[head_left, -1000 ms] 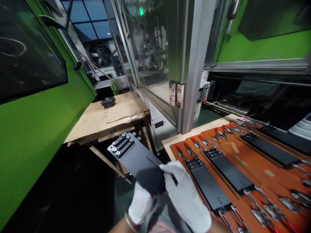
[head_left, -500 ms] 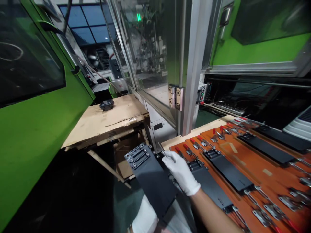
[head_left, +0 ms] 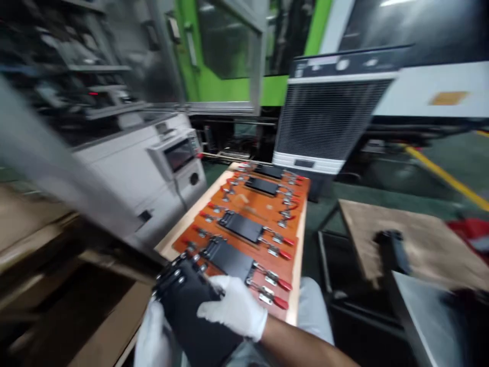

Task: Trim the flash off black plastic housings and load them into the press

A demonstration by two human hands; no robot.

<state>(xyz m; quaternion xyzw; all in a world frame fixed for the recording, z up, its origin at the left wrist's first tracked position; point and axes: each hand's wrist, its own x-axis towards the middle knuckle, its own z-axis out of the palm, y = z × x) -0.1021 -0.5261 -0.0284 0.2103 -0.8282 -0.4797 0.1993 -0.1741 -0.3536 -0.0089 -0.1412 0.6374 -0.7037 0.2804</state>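
Note:
A flat dark plastic panel (head_left: 198, 316) is tilted close in front of me, with a ribbed end and small metal studs at its top. My left hand (head_left: 153, 334), in a white glove, holds it by the left edge; its lower part runs out of the picture. The white-gloved right hand (head_left: 237, 308) is closed on the right side, thumb across the face and fingers at the far edge, partly hidden. Just beyond lies an orange fixture board (head_left: 248, 204), where similar panels (head_left: 231, 260) lie between red-handled toggle clamps (head_left: 277, 278).
A white machine cabinet (head_left: 153, 163) with a small screen stands left of the board, and a grey metal post (head_left: 87, 178) slants in front of it. Behind the board is a louvred unit (head_left: 328, 112). At right, a cardboard-topped table (head_left: 416, 229) carries a dark part (head_left: 393, 250).
My view has swung right, bringing the whole board and the right-hand table into sight. The right hand has come from above the panel's edge to a grip on it.

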